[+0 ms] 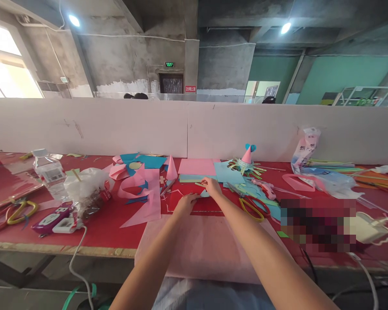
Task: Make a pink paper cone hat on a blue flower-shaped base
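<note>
My right hand (211, 187) is closed in a pinch on a narrow pale green paper strip (198, 184) over the red work surface. Beside it, my left hand (188, 201) lies low on the red surface, its fingers stretched toward a small light blue paper piece (205, 193). That piece sits between the two hands, partly covered by my right wrist. Just behind my hands are a pink sheet (197, 166) and a light blue sheet (230, 173). A plain pink paper cone (171, 168) stands behind them to the left.
Pink paper offcuts (150, 183) lie left, near a plastic bottle (50, 172) and a purple packet (53, 218). On the right are yellow-handled scissors (252, 209), a pink glue gun (265, 188) and a decorated cone hat (247, 158). A white partition (132, 129) closes the back.
</note>
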`<state>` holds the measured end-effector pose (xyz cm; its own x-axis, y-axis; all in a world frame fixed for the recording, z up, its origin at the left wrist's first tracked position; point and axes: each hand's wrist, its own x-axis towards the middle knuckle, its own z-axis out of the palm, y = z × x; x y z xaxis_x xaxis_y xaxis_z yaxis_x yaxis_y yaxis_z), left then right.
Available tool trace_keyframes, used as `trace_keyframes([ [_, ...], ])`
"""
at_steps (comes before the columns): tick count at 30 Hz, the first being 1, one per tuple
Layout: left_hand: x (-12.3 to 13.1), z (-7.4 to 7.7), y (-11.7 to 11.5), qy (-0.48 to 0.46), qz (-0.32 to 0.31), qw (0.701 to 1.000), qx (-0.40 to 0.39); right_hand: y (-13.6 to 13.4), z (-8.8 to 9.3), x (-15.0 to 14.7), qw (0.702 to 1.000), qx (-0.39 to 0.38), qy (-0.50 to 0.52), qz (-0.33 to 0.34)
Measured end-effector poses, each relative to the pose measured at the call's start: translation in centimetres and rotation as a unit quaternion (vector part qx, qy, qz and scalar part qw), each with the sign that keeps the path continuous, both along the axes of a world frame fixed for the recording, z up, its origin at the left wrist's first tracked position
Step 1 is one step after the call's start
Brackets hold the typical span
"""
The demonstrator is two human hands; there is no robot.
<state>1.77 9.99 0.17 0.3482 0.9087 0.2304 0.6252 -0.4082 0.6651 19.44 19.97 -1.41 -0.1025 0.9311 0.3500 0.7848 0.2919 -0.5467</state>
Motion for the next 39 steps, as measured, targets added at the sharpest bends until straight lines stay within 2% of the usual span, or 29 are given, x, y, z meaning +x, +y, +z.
trace_keyframes([
  [8,0.0,-0.1,0.2,0.007,0.006,1.000,0.000,0.2,-0.1,-0.1,1.000,0.004,0.006,0.009],
  [16,-0.1,-0.1,0.0,-0.001,0.006,1.000,0.006,0.8,-0.9,0.2,0.995,-0.016,0.099,-0.008],
  [29,-0.1,-0.4,0.3,-0.006,0.001,1.000,0.025,0.0,-0.9,0.3,0.983,0.039,0.178,-0.028],
  [32,0.0,-0.4,0.4,-0.009,-0.008,0.999,0.042,0.1,-0.3,0.5,0.975,0.049,0.212,-0.043],
  [35,0.2,-0.6,0.6,-0.010,-0.005,0.999,0.051,0.6,1.4,0.5,0.964,0.056,0.256,-0.050],
  [39,0.5,-0.9,0.6,0.022,-0.017,0.999,0.046,0.8,4.4,-1.0,0.952,0.031,0.305,0.006],
])
